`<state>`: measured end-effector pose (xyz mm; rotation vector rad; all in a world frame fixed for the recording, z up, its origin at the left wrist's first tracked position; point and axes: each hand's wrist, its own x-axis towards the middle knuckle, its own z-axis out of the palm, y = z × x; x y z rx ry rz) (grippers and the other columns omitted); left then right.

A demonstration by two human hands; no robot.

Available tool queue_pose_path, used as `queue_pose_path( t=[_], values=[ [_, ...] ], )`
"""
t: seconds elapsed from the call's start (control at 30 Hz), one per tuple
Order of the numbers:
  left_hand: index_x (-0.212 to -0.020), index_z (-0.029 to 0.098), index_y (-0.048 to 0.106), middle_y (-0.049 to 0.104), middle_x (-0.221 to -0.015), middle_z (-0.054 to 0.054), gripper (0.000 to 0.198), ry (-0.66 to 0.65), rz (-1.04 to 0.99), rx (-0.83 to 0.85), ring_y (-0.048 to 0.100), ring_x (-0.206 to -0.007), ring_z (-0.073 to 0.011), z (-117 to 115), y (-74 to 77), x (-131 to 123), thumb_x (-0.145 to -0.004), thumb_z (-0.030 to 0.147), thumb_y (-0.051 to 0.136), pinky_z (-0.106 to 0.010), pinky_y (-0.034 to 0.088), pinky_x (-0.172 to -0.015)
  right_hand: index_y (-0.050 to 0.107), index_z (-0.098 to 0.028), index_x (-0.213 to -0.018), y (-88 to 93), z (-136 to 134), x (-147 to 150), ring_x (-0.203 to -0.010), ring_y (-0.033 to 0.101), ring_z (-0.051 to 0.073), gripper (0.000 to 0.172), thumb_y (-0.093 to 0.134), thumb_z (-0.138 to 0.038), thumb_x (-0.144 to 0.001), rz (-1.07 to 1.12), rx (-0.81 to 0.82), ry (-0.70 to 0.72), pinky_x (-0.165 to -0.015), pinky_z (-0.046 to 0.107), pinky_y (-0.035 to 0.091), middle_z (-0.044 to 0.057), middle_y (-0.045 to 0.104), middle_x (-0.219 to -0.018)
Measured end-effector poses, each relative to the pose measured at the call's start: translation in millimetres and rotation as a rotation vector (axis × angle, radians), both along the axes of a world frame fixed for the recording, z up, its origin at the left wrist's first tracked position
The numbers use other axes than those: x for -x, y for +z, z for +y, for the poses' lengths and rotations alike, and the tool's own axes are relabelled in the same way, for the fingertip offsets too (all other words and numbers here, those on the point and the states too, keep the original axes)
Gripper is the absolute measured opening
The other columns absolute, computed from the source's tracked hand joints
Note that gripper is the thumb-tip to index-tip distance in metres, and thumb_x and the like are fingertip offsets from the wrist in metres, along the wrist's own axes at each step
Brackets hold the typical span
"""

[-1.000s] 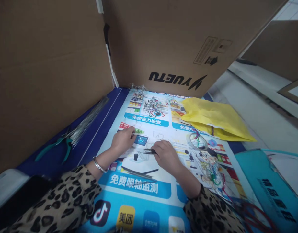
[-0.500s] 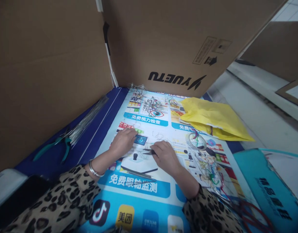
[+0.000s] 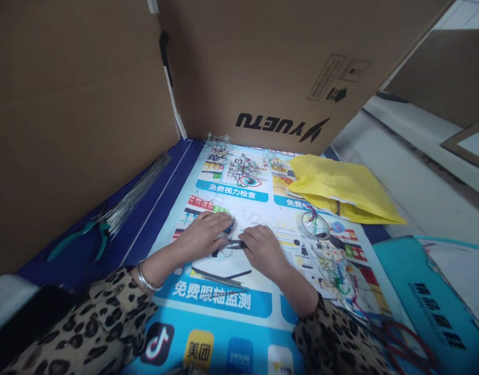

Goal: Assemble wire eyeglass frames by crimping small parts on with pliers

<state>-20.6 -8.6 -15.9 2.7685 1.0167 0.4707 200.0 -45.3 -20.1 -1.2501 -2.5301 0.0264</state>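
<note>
My right hand (image 3: 265,250) is closed around small dark pliers (image 3: 236,244), whose jaws point left. My left hand (image 3: 202,235) is beside the jaw tips, thumb and fingers drawn together on what looks like a thin wire; the fingers cover most of it. Both hands are low over a printed poster sheet (image 3: 224,306). Just beyond them lies a small curl of thin wire (image 3: 252,215). Several straight dark wire pieces (image 3: 224,291) lie on the poster nearer to me.
Teal-handled pliers (image 3: 102,242) and a bundle of straight wires (image 3: 138,195) lie left. Tangled wires (image 3: 243,166) are at the back. Right are a tape roll (image 3: 314,225), coloured wires (image 3: 341,278), a yellow bag (image 3: 349,182) and a teal packet (image 3: 423,291). Cardboard walls (image 3: 263,62) stand behind.
My left hand has moved slightly right and down, its thumb now at the pliers' tips. The pliers' jaws look closer together. The whole view has shifted a little.
</note>
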Motion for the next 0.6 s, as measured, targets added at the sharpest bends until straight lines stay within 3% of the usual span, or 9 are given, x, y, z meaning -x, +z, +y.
queue_pose_path(
  t=[0.1,0.2,0.6],
  values=[
    [-0.139,0.018,0.027,0.03,-0.145,-0.011,0.063,0.0,0.145,0.01,0.025,-0.134,-0.0225,0,-6.0,2,-0.087,0.051,0.041,-0.038,0.019,-0.106,0.06,-0.019,-0.094,1.6,0,-2,-0.09,0.047,0.022,0.018,0.056,-0.014,-0.078,-0.017,-0.018,0.028,-0.078,0.036,0.036,0.007,0.061,-0.095],
    [-0.141,0.016,0.023,0.022,-0.148,-0.011,0.067,0.011,0.21,0.005,0.017,-0.137,-0.0229,0,-9.7,5,-0.087,0.057,0.033,-0.038,0.014,-0.108,0.061,-0.019,-0.092,3.0,0,-4,-0.089,0.047,0.021,0.017,0.054,-0.012,-0.078,-0.039,-0.028,0.048,-0.078,0.035,0.036,0.007,0.061,-0.093],
    [-0.141,0.017,0.022,0.021,-0.148,-0.009,0.068,0.018,0.237,-0.01,0.016,-0.137,-0.0214,-1,-8.7,8,-0.088,0.059,0.028,-0.037,0.011,-0.109,0.062,-0.021,-0.093,1.1,6,-17,-0.089,0.049,0.02,0.018,0.058,-0.014,-0.076,0.019,0.021,-0.009,-0.078,0.034,0.037,0.005,0.063,-0.095]
  ],
)
